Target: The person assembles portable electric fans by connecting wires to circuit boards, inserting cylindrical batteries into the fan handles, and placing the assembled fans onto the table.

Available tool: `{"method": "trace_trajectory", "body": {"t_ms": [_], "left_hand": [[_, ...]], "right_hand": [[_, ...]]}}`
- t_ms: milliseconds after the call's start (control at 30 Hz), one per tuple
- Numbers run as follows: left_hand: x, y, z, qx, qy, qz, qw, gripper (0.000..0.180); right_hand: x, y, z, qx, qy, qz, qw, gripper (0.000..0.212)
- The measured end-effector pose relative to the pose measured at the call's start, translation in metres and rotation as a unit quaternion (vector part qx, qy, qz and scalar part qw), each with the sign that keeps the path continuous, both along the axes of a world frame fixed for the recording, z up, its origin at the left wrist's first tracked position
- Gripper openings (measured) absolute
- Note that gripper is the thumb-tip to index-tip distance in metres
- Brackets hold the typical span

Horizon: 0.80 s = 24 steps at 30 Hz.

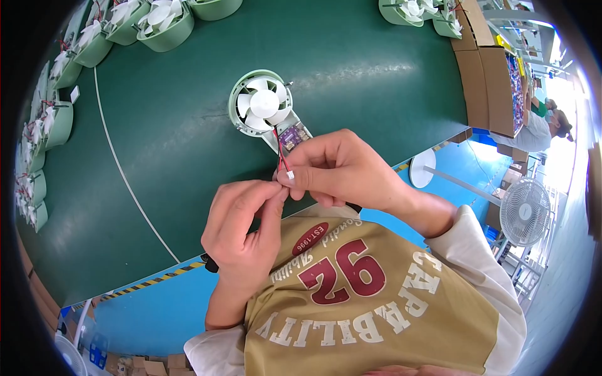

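Note:
A small fan with a pale green round housing (234,105) and white blades (264,102) lies on the green table. A purple circuit board (293,135) sits in its handle, whose lower end my hands hide. Red and black wires (281,156) run from the fan to my fingertips. A small white connector (290,175) rests against my right thumb. My right hand (342,168) is closed in a pinch over the handle's lower part. Meeting it from the left, my left hand (243,219) also pinches with thumb and forefinger. What the fingertips hold is hidden.
More pale green fan units (166,31) line the table's left and far edges, with others (404,11) at far right. Cardboard boxes (473,88) stand at the right edge. Beyond are a white standing fan (525,212) and a person (533,128) at work.

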<state>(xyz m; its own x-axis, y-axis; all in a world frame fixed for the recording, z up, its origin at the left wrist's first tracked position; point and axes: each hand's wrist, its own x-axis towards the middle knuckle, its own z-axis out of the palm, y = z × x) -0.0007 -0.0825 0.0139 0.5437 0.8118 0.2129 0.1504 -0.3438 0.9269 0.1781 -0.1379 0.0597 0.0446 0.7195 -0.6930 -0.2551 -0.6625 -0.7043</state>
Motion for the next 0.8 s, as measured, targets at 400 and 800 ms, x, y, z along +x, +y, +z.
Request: {"method": "trace_trajectory", "body": {"t_ms": [400, 800], "left_hand": [[0.000, -0.013, -0.010, 0.261, 0.040, -0.107, 0.959, 0.021], [0.017, -0.017, -0.021, 0.342, 0.104, -0.073, 0.931, 0.023]], "right_hand": [[0.006, 0.004, -0.002, 0.008, -0.007, -0.011, 1.000, 0.015], [0.035, 0.021, 0.007, 0.148, -0.171, 0.075, 0.971, 0.014]]}}
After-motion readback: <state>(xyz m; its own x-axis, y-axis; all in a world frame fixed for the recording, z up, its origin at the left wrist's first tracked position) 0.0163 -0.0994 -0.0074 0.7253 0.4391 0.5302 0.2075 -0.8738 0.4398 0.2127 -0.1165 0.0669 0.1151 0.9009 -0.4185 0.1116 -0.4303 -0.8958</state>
